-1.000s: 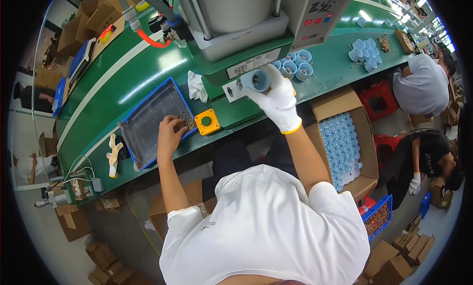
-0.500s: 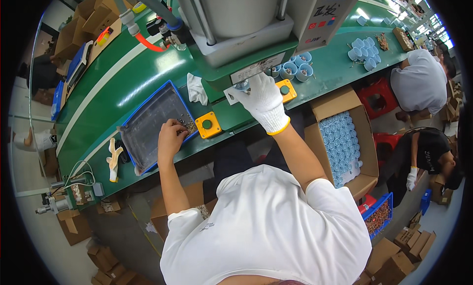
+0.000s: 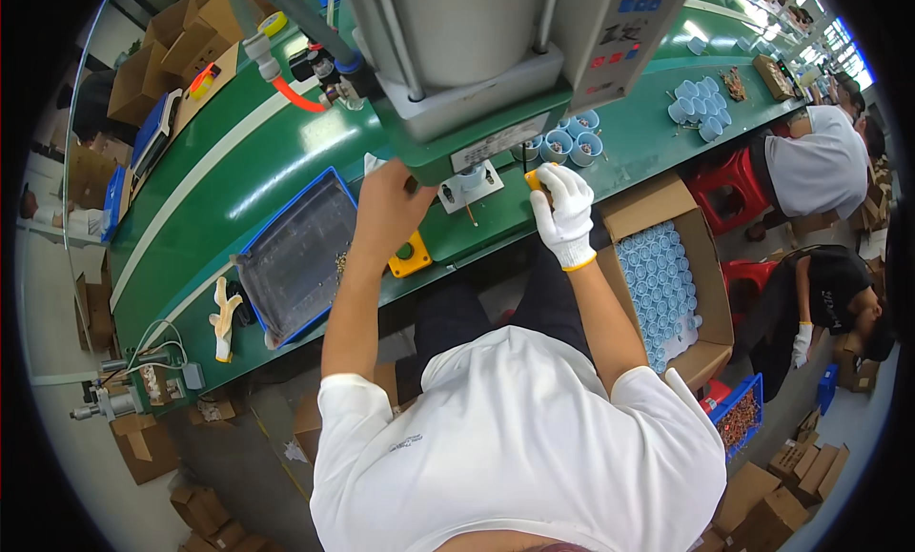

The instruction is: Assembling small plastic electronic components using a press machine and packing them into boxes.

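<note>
My bare left hand (image 3: pixel 393 209) reaches in at the left edge of the press head (image 3: pixel 500 137). Its fingertips are hidden there, so I cannot see what they touch. The left yellow push-button box (image 3: pixel 411 256) shows just below that wrist. My right hand (image 3: pixel 565 209), in a white knitted glove, is bent over the right yellow push-button box (image 3: pixel 534 179), covering most of it. Between my hands, a metal plate (image 3: pixel 488 183) lies beneath the press. A pale blue cup (image 3: pixel 471 178) sits on it, mostly hidden, with a thin brownish strand (image 3: pixel 472 214) sticking out toward me.
On the left stands a blue-rimmed tray (image 3: pixel 303 252) with small parts, beside a loose glove (image 3: pixel 225 319). Filled blue cups (image 3: pixel 583 150) stand right of the press. A carton of blue cups (image 3: pixel 658 285) is at my right. Co-workers sit further right.
My left hand has moved from the tray's small parts up to the press's left side. My right hand has drawn out from beneath the press onto the right button box.
</note>
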`<state>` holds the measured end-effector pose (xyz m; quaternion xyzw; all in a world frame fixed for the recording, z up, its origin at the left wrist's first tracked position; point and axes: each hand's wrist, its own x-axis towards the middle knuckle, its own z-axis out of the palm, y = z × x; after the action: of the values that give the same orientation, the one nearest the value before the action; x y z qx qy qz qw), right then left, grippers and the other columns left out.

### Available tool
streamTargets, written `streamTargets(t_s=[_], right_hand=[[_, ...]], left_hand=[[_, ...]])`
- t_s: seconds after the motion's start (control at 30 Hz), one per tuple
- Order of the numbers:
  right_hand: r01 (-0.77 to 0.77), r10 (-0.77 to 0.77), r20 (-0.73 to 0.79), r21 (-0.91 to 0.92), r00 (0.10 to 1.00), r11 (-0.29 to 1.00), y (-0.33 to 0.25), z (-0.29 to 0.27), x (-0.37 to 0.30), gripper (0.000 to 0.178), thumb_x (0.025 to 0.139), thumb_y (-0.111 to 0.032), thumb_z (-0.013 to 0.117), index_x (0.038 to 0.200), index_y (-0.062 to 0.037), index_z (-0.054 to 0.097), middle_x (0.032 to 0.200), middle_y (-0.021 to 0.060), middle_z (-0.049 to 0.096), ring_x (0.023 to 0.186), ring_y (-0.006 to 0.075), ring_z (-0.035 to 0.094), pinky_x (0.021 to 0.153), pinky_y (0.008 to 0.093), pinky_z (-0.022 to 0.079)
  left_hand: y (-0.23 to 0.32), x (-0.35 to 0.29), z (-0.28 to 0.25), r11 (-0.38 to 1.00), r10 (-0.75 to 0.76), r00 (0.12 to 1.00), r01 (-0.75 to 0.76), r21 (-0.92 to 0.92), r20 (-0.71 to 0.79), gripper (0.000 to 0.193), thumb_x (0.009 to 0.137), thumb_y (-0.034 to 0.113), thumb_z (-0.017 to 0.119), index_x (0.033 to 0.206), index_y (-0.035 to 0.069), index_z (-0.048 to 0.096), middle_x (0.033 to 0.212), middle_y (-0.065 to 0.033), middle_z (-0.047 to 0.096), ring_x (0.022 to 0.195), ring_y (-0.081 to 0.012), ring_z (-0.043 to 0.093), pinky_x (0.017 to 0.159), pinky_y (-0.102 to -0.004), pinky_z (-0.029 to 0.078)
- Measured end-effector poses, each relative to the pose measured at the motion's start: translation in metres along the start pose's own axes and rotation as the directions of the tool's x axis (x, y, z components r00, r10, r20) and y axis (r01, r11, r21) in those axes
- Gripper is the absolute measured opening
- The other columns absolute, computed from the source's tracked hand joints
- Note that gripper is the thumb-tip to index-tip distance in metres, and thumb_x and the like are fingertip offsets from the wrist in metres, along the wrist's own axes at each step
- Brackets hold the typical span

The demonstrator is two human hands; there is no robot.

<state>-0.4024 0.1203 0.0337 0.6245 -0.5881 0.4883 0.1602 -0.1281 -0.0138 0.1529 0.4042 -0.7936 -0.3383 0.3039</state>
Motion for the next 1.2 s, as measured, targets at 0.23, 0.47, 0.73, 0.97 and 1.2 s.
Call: streamTargets(t_s=[0.23, 0.47, 0.73, 0.97, 1.2], right_hand=[[-0.016, 0.017, -0.047, 0.023, 0.999, 1.000, 0.002, 0.004, -0.002, 0.030, 0.090, -0.010, 0.076, 0.119, -0.0033, 0.070, 0.117, 0.0154, 0.074, 0.107, 0.0426, 0.071, 0.098, 0.0514, 0.058], [-0.010, 0.012, -0.063, 0.018, 0.998, 1.000, -0.001, 0.003, -0.003, 0.030, 0.090, -0.010, 0.076, 0.119, -0.0037, 0.070, 0.117, 0.0156, 0.074, 0.106, 0.0424, 0.071, 0.098, 0.0514, 0.058], [-0.029, 0.033, -0.079, 0.046, 0.996, 0.998, -0.005, -0.011, 0.014, 0.017, 0.083, -0.005, 0.072, 0.099, -0.0043, 0.071, 0.098, 0.0141, 0.073, 0.090, 0.0395, 0.071, 0.084, 0.0511, 0.059], [-0.042, 0.045, -0.031, 0.092, 0.998, 0.995, -0.008, -0.015, 0.012, 0.018, 0.085, -0.012, 0.075, 0.101, -0.0039, 0.071, 0.103, 0.0163, 0.073, 0.099, 0.0402, 0.072, 0.088, 0.0509, 0.059], [-0.119, 0.109, 0.094, 0.111, 0.990, 0.987, 0.007, -0.046, 0.001, 0.020, 0.090, -0.008, 0.073, 0.108, 0.0011, 0.072, 0.114, 0.0198, 0.074, 0.105, 0.0424, 0.072, 0.092, 0.0497, 0.060]], left_hand=[[-0.014, 0.051, 0.026, 0.931, 0.347, 0.935, -0.353, 0.090, 0.078, 0.025, 0.094, 0.018, 0.085, 0.114, 0.003, 0.081, 0.099, -0.0078, 0.081, 0.085, -0.0185, 0.072, 0.079, -0.0341, 0.060], [-0.006, 0.051, 0.033, 0.961, 0.244, 0.966, -0.252, 0.110, 0.080, 0.020, 0.091, 0.023, 0.084, 0.101, 0.006, 0.081, 0.090, -0.0051, 0.079, 0.078, -0.0157, 0.069, 0.074, -0.0341, 0.058], [-0.027, 0.058, 0.045, 0.952, 0.269, 0.954, -0.284, 0.115, 0.130, 0.025, 0.094, 0.026, 0.080, 0.104, 0.004, 0.082, 0.095, -0.0096, 0.080, 0.086, -0.0209, 0.073, 0.081, -0.0381, 0.059], [-0.027, 0.071, 0.025, 0.985, 0.054, 0.956, -0.098, 0.140, 0.289, 0.031, 0.094, 0.028, 0.080, 0.108, 0.001, 0.082, 0.093, -0.0081, 0.078, 0.086, -0.0197, 0.072, 0.083, -0.0384, 0.057], [-0.028, 0.009, 0.017, 0.994, 0.110, 0.992, -0.110, 0.001, -0.065, 0.026, 0.098, 0.011, 0.082, 0.118, -0.006, 0.078, 0.101, -0.0119, 0.080, 0.096, -0.0221, 0.075, 0.091, -0.0396, 0.058]])
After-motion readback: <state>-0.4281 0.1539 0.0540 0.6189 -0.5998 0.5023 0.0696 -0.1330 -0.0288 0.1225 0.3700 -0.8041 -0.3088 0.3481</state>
